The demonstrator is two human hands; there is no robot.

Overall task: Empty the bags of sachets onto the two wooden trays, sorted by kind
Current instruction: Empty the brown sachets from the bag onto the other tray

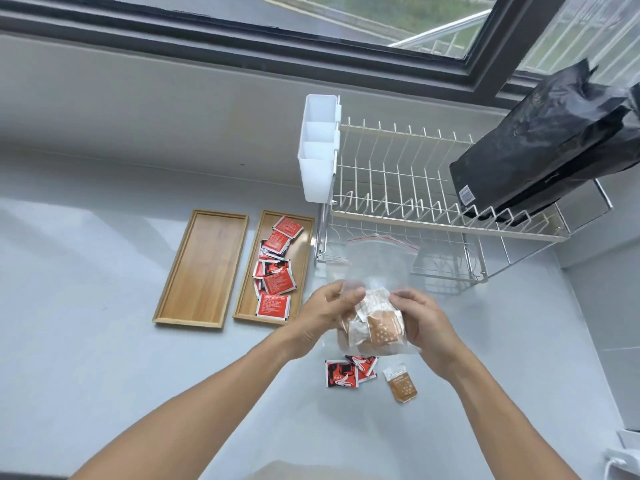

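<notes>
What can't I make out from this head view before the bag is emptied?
- Number of brown sachets in the clear zip bag: they overlap, and the left hand and right hand cover the sides.
- Print on the red sachets in the right wooden tray: too small.
- Contents of the black foil bags on the wire dish rack: opaque.

Soft, even daylight enters through the dark-framed window (311, 26) at the top, leaving the pale grey glossy countertop (104, 341) bright with faint sheen and weak shadows. Wide-angle distortion bends the edges; the picture is slightly soft throughout.
</notes>
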